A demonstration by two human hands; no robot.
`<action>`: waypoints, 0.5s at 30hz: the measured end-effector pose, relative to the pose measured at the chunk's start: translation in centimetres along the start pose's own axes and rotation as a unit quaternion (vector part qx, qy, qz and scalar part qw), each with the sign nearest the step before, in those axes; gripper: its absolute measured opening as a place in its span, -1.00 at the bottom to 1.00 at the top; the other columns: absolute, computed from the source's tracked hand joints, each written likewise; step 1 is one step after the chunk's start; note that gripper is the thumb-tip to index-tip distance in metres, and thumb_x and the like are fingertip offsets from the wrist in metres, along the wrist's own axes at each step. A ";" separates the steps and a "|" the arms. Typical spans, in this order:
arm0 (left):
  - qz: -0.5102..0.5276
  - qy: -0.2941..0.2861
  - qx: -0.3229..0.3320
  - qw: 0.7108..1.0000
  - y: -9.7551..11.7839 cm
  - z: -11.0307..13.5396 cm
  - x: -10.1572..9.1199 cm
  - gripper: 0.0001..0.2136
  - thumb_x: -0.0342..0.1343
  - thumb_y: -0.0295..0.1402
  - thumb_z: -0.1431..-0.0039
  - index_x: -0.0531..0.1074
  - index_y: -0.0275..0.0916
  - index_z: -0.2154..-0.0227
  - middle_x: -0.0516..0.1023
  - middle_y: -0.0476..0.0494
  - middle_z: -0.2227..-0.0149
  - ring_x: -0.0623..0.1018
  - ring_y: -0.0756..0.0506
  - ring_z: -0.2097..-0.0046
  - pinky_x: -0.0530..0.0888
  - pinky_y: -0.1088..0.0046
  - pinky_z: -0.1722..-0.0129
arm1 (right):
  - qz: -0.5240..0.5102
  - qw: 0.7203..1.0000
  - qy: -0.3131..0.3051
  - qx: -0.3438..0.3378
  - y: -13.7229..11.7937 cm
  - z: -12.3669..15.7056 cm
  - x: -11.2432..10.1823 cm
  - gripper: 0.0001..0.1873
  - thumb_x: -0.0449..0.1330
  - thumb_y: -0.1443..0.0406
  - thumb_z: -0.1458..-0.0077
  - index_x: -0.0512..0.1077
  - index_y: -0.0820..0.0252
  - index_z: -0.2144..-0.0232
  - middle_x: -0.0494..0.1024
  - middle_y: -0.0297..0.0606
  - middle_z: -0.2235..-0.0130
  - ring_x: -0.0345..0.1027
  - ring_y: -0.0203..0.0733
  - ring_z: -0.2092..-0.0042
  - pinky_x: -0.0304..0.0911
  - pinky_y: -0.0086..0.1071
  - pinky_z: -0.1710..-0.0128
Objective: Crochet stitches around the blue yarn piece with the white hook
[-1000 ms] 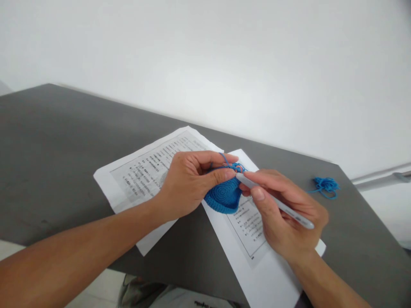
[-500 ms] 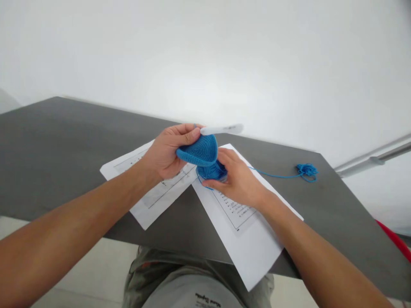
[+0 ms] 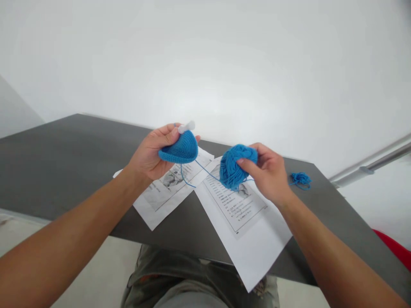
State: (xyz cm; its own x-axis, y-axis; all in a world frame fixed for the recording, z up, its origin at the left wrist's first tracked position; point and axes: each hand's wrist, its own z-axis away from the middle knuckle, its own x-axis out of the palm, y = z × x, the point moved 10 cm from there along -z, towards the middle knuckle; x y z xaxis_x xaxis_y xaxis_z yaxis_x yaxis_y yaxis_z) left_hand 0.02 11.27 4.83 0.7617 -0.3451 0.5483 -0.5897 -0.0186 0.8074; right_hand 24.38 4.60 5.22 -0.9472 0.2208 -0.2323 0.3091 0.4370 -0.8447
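Observation:
My left hand [image 3: 150, 154] is closed on a blue crocheted cup-shaped piece [image 3: 180, 148], held above the table, and the white handle of a crochet hook [image 3: 186, 126] sticks up behind it in the same grip. My right hand [image 3: 269, 171] grips a ball of blue yarn [image 3: 233, 167], lifted off the table to the right of the piece. A thin blue strand [image 3: 205, 171] runs from the piece to the ball.
Two printed instruction sheets [image 3: 247, 218] lie on the dark grey table [image 3: 64, 162], one overhanging its near edge. A small tangle of blue yarn [image 3: 300, 179] rests at the right. A red object [image 3: 394, 250] shows at the right edge.
My right hand let go of the hook, took up the yarn ball and moved it right, away from the piece. My left hand now holds piece and hook together, raised.

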 end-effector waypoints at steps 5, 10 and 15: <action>0.005 0.062 0.043 0.997 2.0 0.8 -2.2 -0.83 0.38 -0.42 -0.24 0.57 -0.20 0.47 0.62 0.01 0.42 0.68 -0.02 0.25 0.63 0.41 -0.01 | -0.122 0.981 0.133 0.075 2.5 -1.2 -5.3 -0.86 0.28 0.17 -0.08 0.47 0.09 0.34 0.66 -0.27 0.31 0.60 -0.06 0.27 0.61 -0.13 0.28; -0.012 0.130 0.111 0.985 5.1 1.6 -4.0 -0.81 0.46 -0.46 -0.18 0.58 -0.16 0.46 0.62 0.12 0.44 0.51 0.07 0.36 0.56 0.52 0.24 | -0.124 0.950 0.236 0.164 5.8 -1.0 -11.5 -0.76 0.21 0.13 -0.37 0.51 0.17 0.12 0.65 -0.20 0.16 0.61 -0.08 0.16 0.62 -0.12 0.20; -0.012 0.136 0.172 0.976 9.1 1.9 -3.8 -0.77 0.34 -0.60 -0.30 0.55 -0.20 0.43 0.62 0.18 0.45 0.46 0.12 0.28 0.50 0.65 0.10 | -0.019 0.936 0.292 0.194 7.1 -1.5 -16.9 -0.56 0.32 0.12 -0.39 0.47 0.18 -0.20 0.56 -0.09 -0.19 0.56 0.01 -0.09 0.56 0.00 -0.07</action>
State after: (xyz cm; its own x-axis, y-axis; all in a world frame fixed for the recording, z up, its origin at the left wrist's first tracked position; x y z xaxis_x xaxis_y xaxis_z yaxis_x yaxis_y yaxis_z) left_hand -8.74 10.65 9.69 0.7917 -0.0802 0.6056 -0.5907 -0.3533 0.7254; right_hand 42.76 5.26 3.88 -0.7141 0.7000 0.0099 0.1143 0.1306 -0.9848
